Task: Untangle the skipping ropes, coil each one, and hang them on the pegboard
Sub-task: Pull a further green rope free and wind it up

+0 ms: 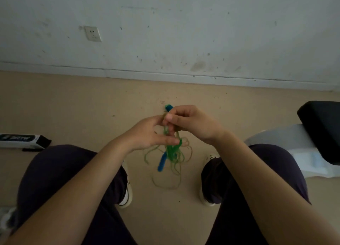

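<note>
A tangle of skipping ropes hangs between my knees above the beige floor. The green rope (172,150) has blue handles: one blue handle (168,107) sticks up above my right hand (191,124), whose fingers curl round it and the cords. The other blue handle (162,161) dangles below. A thin tan rope (166,180) loops down to the floor, mixed in with the green one. My left hand (147,134) pinches the green cords from the left, its fingers meeting the bundle. No pegboard is in view.
My legs in dark trousers and white shoes (127,195) frame the ropes. A black padded seat (323,127) over white material stands at the right. A white and black box (22,140) lies on the floor at the left. A white wall with a socket (93,33) is ahead.
</note>
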Available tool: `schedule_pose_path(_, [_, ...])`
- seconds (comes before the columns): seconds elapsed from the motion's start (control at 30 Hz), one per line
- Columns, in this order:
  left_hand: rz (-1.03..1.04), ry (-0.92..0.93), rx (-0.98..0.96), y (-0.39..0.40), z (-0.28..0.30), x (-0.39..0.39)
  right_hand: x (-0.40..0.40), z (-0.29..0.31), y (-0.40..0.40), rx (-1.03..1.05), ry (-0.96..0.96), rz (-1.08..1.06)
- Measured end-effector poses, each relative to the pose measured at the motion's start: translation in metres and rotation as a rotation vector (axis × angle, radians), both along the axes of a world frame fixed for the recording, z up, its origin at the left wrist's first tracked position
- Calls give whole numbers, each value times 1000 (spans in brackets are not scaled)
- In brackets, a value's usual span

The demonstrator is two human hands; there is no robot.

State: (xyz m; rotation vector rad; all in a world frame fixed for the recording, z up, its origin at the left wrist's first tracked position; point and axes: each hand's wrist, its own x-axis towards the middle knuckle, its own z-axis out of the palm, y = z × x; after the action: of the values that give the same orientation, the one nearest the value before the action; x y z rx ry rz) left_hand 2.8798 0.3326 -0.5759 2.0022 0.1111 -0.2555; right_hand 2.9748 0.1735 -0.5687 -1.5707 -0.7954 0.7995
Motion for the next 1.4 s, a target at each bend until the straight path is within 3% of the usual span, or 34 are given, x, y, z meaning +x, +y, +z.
schedule_pose_path(0.1, [37,-13,-238,-4,-8,5,3,2,-3,75,39,5])
schedule_pose_path(0.17, [74,9,-247,1,-8,7,8,4,-7,77,33,-90])
schedule_pose_path(0.3, [144,36,26,20,-10,8,20,8,-20,-92,-132,-338])
schedule_pose_path(0.4, [254,0,183,38,-7,6,29,9,-32,-269,-296,-371])
schedule_pose_path(0.47, [296,-23,248,49,-3,4,32,9,-37,-290,-305,-414])
schedule_pose_path(0.7, [361,-96,-80,52,-5,-3,29,10,-38,-122,-49,-340])
schedule_pose_path(0.93, [369,-123,-219,41,-4,-3,19,3,-23,-167,-81,-304])
schedule_pose_path(1.17, [273,-43,-292,16,-3,-2,7,-1,-5,-21,224,-311])
schedule_pose_path(1.4, [118,72,-254,5,-4,6,7,-1,-1,-5,232,-384])
